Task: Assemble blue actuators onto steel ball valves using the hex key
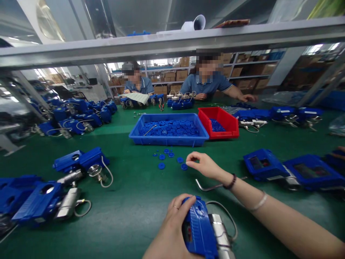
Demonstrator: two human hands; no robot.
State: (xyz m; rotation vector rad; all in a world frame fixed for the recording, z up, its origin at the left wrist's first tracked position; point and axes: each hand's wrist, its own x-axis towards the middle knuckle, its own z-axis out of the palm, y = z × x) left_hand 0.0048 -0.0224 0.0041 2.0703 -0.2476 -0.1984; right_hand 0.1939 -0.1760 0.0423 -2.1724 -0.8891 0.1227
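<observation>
My left hand (175, 226) is wrapped round a blue plastic housing (201, 226) with a metal pipe fitting (221, 233) and a thin grey cable on its right side. Beyond it, my right hand (201, 164) reaches over the green table, thumb and fingertips pinched together. Whatever lies between those fingertips, if anything, is too small to make out. Just left of them are a blue spoked disc (184, 166) and another blue disc (180, 159). Several more small blue discs (161, 166) lie loose nearby. A bent hex key (207, 187) rests under my right wrist.
Beyond the discs stand a blue tray (169, 141) full of blue discs and a red bin (223, 133). Blue housings with metal fittings (70, 201) lie on the left, others (265, 165) on the right. Two co-workers sit opposite, below an overhead shelf (172, 45).
</observation>
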